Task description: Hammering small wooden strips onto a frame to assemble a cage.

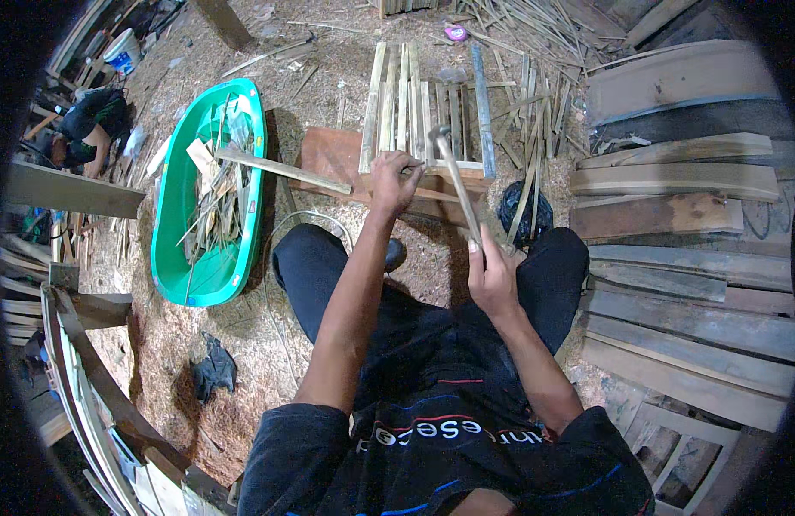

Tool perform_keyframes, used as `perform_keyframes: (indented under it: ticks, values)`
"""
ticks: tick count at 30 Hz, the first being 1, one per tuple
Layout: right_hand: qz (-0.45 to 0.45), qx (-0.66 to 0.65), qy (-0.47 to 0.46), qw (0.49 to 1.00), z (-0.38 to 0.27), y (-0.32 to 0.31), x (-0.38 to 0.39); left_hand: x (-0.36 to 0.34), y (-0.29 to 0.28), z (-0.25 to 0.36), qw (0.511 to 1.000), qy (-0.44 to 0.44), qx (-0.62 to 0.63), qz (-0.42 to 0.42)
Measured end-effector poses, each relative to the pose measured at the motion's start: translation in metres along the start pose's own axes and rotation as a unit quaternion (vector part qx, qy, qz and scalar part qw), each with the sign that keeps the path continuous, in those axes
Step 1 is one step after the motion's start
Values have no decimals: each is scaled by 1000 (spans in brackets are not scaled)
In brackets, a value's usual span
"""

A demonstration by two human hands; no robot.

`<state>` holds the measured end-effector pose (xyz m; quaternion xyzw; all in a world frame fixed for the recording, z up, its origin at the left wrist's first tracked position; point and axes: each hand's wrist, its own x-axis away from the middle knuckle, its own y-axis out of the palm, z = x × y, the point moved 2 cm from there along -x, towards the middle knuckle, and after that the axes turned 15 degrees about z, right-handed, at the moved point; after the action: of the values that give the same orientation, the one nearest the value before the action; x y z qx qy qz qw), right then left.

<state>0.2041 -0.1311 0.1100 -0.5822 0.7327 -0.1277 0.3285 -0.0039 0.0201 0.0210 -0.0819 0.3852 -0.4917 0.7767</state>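
Sawdust and pale shavings cover the floor (178, 344) in the head view, with rough, grey-brown planks (677, 181) lined up along the right and a smooth green plastic tub (167, 206) of splintery wood scraps (230, 202) at the left. Between the tub and planks, just beyond the person's knees, lies a slatted wooden frame (426, 120), its thin, straight strips spaced with narrow gaps; a flat reddish-brown board (324, 153) shows beside it. The left hand (394, 179) rests at the frame's near end, fingers bent and drawn together; whether they pinch anything is too small to tell. The right hand (492, 279), apart from the left, is wrapped around the lower handle of a hammer (455, 176), whose slim shaft slants up to a head just beside the left fingers. Hammering at the strip ends seems the step in hand; the next move calls for steady left fingers and a short, straight stroke.
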Motion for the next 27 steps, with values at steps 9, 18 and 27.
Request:
perform_keyframes:
  ticks: [9,18,27]
  values:
    - [-13,-16,11,1000,6,4,3,-3,-2,4,1000,9,12,-7]
    - [-13,-16,105,994,19,9,13,-3,2,-4,999,-2,51,-20]
    - [-5,8,29,1000,21,10,6,-3,-2,-3,997,60,-2,-45]
